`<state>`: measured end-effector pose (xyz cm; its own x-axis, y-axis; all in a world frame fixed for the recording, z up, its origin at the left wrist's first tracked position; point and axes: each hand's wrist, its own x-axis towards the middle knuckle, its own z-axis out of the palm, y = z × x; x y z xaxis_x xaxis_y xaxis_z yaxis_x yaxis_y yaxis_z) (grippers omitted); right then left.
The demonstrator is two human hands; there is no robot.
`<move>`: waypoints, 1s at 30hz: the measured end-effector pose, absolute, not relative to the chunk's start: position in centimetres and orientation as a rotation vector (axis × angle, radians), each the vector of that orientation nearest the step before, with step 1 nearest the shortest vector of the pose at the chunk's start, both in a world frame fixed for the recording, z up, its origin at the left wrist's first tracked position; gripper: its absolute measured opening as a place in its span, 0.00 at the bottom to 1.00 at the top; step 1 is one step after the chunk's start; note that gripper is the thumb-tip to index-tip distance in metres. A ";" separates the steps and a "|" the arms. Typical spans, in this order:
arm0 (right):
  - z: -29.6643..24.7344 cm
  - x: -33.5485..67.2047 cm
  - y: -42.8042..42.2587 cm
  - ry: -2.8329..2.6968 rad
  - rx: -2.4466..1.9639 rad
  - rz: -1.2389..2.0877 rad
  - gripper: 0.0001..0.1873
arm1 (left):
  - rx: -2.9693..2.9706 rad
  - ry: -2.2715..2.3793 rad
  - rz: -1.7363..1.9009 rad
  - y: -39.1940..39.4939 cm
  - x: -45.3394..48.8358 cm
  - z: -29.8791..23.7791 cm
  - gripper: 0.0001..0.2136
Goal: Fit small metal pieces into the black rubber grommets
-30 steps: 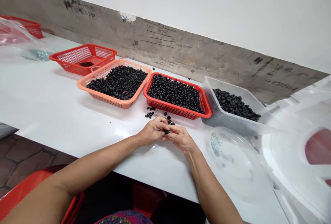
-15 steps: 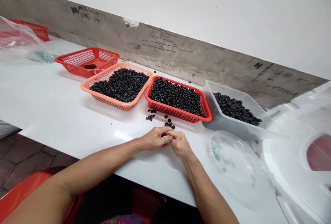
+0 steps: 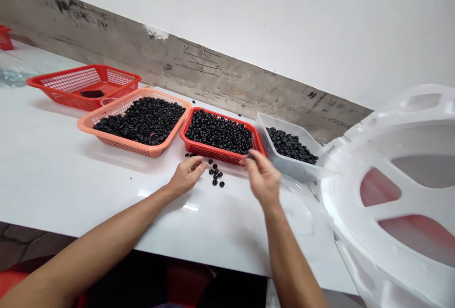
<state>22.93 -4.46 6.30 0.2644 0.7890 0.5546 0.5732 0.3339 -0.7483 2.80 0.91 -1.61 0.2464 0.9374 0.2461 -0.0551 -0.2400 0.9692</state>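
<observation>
Several small black ring-shaped pieces (image 3: 215, 175) lie loose on the white table between my hands. My left hand (image 3: 187, 174) is beside them on the left, fingers loosely curved and thumb apart, with nothing visible in it. To their right, my right hand (image 3: 263, 177) is raised at the front corner of the red basket (image 3: 227, 157). Its thumb and fingers pinch what looks like one small black ring (image 3: 250, 156), slightly blurred. The red basket is full of similar black rings (image 3: 218, 130). A few dark pieces sit just behind my left fingertips, partly hidden.
Left of the red basket stands an orange basket (image 3: 128, 143) of black pieces, then another red basket (image 3: 64, 97) with a dark item inside. A clear bin (image 3: 302, 168) of black pieces stands right. Large white plastic reels (image 3: 341, 194) and a clear lid (image 3: 298, 208) bound the right side.
My hands, together over the table before, have separated. The right moved toward the red basket and the left drew away to the left. More loose rings show on the table, and the view has shifted right.
</observation>
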 end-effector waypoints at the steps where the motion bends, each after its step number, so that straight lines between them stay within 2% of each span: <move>1: 7.8 24.9 -3.8 -1.431 -1.385 -0.030 0.20 | 1.482 0.897 1.206 1.1 2.7 -1.6 0.16; 2: 9.3 26.9 -3.1 -1.433 -1.443 -0.255 0.21 | 1.493 0.916 1.215 1.3 2.6 -1.7 0.16; 4: 12.0 30.4 -1.7 -1.460 -1.615 -0.495 0.25 | 1.531 0.957 1.255 1.7 2.4 -1.7 0.15; 6: 13.4 32.3 -0.7 -1.456 -1.797 -0.595 0.32 | 1.588 1.006 1.310 2.2 2.1 -1.6 0.13; 8: 13.3 31.8 -0.5 -1.450 -1.821 -0.638 0.32 | 1.638 1.059 1.361 2.8 1.8 -1.5 0.12; 10: 11.7 29.4 -1.0 -1.483 -1.717 -0.576 0.26 | 1.652 1.113 1.395 3.4 1.5 -1.4 0.11; 15: 5.3 22.4 -2.0 -1.714 -1.506 -0.157 0.13 | 1.581 1.209 1.439 4.4 1.1 -1.9 0.08; 22: 0.1 22.6 -1.5 -1.828 -1.652 0.040 0.11 | 1.729 1.209 1.425 4.7 1.1 -2.5 0.06; 30: 0.6 22.5 -2.5 -2.220 -1.678 -0.017 0.11 | 1.805 1.191 1.344 4.3 1.3 -2.7 0.06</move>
<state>22.51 -2.49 0.56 -0.2325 0.9293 0.2871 0.9335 0.2960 -0.2023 1.30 4.35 -2.69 0.0907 0.9022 0.4216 0.3104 -0.4279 0.8489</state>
